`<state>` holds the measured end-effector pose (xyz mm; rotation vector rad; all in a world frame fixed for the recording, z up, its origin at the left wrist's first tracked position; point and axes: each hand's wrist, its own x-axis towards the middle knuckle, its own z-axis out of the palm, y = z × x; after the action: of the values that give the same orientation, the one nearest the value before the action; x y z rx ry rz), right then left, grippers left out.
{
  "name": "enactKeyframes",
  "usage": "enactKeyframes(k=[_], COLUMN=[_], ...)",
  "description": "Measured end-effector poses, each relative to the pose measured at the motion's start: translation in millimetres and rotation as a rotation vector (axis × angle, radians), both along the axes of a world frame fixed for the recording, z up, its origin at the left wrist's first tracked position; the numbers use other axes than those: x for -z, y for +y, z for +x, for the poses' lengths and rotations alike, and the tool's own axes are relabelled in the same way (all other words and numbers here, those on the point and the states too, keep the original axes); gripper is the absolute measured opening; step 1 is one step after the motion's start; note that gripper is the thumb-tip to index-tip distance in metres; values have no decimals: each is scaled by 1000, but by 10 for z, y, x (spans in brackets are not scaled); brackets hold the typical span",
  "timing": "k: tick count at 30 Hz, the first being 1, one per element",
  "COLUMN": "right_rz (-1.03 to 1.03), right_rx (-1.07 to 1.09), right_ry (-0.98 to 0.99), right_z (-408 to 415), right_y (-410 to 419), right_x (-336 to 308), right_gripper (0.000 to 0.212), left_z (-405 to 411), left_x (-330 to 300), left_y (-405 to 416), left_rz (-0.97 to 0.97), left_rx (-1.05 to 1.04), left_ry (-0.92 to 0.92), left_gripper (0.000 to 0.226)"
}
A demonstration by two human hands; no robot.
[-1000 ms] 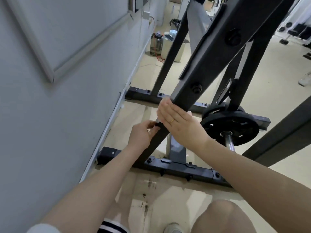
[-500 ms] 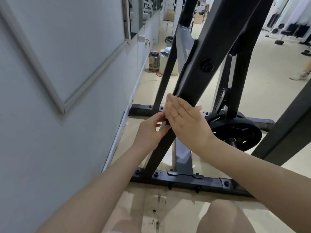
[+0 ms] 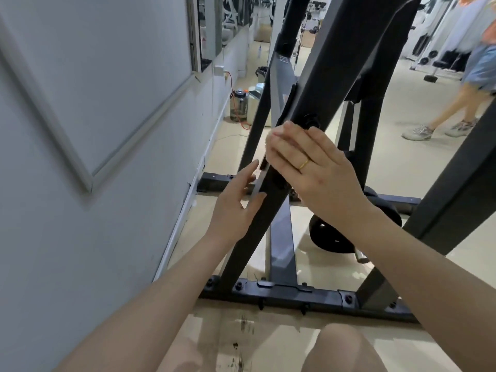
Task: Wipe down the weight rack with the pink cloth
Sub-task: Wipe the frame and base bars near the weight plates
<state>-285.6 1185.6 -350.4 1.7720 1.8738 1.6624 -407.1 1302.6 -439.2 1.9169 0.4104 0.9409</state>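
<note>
Head view, centre frame: our right hand [image 3: 314,167] is lying flat-fingered over the slanted weight rack [image 3: 316,84] post; our left hand [image 3: 236,208], fingers straight, is touching its left edge. We cannot make out the pink cloth.

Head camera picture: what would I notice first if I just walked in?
Two bare arms reach up the middle to a slanted black rack post. The right hand, wearing a gold ring, lies flat on the post; the left hand touches its left edge lower down. Behind the right forearm, a black weight plate sits near the floor.
</note>
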Motion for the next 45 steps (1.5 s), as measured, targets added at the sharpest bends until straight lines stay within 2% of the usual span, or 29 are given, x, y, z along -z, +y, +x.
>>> enactKeyframes(k=[2,5,8,10,12,15,18,20,24,27,30,33,35,40,43,45], right_rz=[-102,-180,-264,-256,-225,-256,-130,-163,-437,-570,-587,-466,-370,-96,-54,-139], right_rx=[143,162,155,158,111,-125,-245,-163,-40,5,14,78,105,136,191,222], right_ry=[-121,-314,-401,-389,-277,-91,58,31,-197,-227,-230,-223,-161,253,388,410], right_z=[135,230,221,181,101,-59,53,268,493,401,339,341,337,370,182,21], right_y=[-14,24,22,32,6,-121,-136,-64,-49,-90,-106,-180,-250,-434,-363,-208], right_x=[22,145,153,5,-176,-395,-730,-923,-977,-976,-1218,-1545,-1735,-2008,-1996,-2013], right_gripper=[42,49,52,52,47,37,34,41,66,67,66,69,61,47,46,47], left_z=[43,102,109,81,36,-34,-108,-113,-66,-111,-191,-250,-274,-252,-142,-59], left_x=[-120,-230,-239,-297,-429,-697,-1054,-1326,-1578,-1623,-1798,-2096,-2287,-2575,-2712,-2805], left_y=[3,35,90,95,70,46,17,-42,-172,-212,-239,-238,-242,-281,-306,-351], left_rz=[54,133,169,133,82,-39,-119,-123,-187,-308,-366,-360,-330,-305,-263,-233], left_rx=[13,43,6,-23,-39,-46,-38,27,106,91,78,76,81,122,147,163], left_ry=[-64,-97,-74,-29,26,101,173,217,298,377,420,436,440,432,428,411], left_gripper=[54,48,43,47,53,56,55,53,48,52,58,54,54,57,53,54])
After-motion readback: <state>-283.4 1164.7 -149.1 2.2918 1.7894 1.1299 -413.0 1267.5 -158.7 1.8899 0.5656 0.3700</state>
